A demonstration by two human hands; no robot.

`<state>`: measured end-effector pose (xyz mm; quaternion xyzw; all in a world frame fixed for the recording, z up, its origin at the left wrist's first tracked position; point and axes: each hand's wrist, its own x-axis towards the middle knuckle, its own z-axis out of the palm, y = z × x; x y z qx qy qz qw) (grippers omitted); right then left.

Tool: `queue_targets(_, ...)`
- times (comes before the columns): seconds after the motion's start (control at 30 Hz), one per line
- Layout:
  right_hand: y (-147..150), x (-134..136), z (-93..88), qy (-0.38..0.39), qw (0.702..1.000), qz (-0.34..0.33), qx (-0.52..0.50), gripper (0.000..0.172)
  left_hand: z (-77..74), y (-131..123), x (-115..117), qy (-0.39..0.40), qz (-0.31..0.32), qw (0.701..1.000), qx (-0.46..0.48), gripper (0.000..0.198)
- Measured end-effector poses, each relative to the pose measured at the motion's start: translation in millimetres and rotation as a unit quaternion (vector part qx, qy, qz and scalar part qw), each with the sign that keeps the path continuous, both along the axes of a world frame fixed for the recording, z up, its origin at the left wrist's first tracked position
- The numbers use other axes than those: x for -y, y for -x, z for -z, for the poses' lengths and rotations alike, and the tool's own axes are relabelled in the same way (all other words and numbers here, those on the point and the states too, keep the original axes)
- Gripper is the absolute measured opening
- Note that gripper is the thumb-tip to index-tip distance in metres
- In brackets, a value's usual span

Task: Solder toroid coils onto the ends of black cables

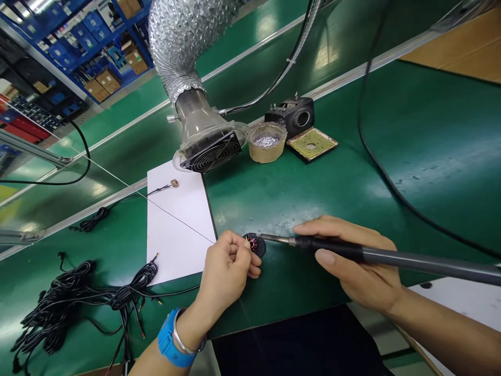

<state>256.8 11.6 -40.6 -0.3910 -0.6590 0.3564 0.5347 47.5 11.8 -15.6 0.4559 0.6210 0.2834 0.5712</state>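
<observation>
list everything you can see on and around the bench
soldering iron: 1, grey and black with metal tip, in right hand, tip at the disc
round disc: 1, black with coloured wires, on mat
thin black wire: 1, black, across sheet to left hand
white sheet: 1, white, on mat
small connector: 1, tan, on sheet
cable bundles: several, black, lower left
fume extractor: 1, clear and black, silver duct, above mat
cup of shavings: 1, beige and silver, on mat
iron holder: 1, black, on mat
sponge tray: 1, yellow-green, on mat
green mat: 1, green, bench top
shelves: 1 set, blue, upper left
wristwatch: 1, blue, left wrist
bangle: 1, silver, left wrist
left hand: 1, pinching wire
right hand: 1, gripping iron
</observation>
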Motion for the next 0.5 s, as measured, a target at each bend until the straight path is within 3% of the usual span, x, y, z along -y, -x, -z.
queue_targets(0.5, 5, -4, -9.3, -0.013, 1.000, -0.021, 0.009, 0.016, 0.1, 0, 3, -0.048, 0.016, 0.997, -0.060, 0.021)
